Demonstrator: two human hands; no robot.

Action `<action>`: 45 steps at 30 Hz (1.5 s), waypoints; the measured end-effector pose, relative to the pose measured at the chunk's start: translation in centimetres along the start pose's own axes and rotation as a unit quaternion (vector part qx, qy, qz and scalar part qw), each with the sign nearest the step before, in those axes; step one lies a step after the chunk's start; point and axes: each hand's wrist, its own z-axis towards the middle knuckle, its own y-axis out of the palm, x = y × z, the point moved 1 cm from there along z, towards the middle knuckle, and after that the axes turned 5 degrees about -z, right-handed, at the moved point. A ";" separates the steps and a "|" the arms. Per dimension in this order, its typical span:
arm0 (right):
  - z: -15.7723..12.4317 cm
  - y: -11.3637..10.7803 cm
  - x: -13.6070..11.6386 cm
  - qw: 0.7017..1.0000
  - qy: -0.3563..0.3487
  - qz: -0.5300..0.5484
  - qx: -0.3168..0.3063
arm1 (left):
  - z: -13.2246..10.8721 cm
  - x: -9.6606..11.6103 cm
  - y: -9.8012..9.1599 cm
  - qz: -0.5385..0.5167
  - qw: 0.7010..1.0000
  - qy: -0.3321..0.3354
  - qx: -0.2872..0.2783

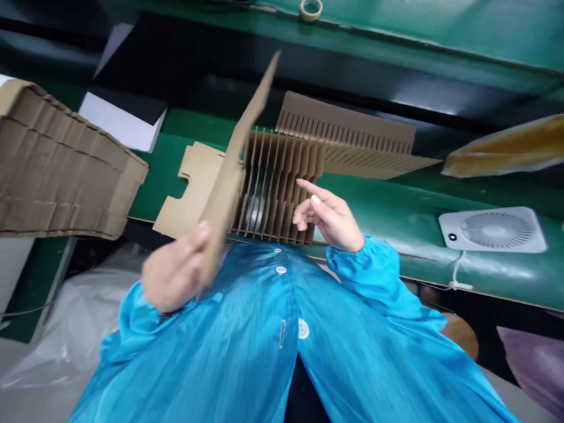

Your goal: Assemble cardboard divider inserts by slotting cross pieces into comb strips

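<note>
My left hand grips the lower end of a cardboard sheet, which stands on edge, tilted and blurred by motion. Just right of that sheet is a cardboard divider rack, made of several upright pieces in a row with narrow gaps between them. My right hand is over the rack's right side, index finger stretched out and the other fingers partly curled, with nothing in it. Left of the rack a flat notched cardboard piece lies on the green table. Behind and to the right are slotted cardboard strips.
A stack of folded cardboard stands at the far left, near a white box. On the right lie a white fan with a cord and a yellow-brown wrapped bundle. A tape roll rests on the shelf.
</note>
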 end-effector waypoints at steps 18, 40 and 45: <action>-1.5 -12.4 -5.7 0.976 0.151 -0.112 0.105 | 14.7 5.9 12.9 0.020 0.968 0.237 -0.075; 1.6 -11.8 -4.7 0.967 0.166 -0.184 0.053 | 14.2 4.4 14.6 0.070 0.973 0.185 -0.123; 3.4 -11.9 -3.0 0.968 0.120 -0.212 0.061 | 14.2 4.4 14.6 0.064 0.973 0.185 -0.125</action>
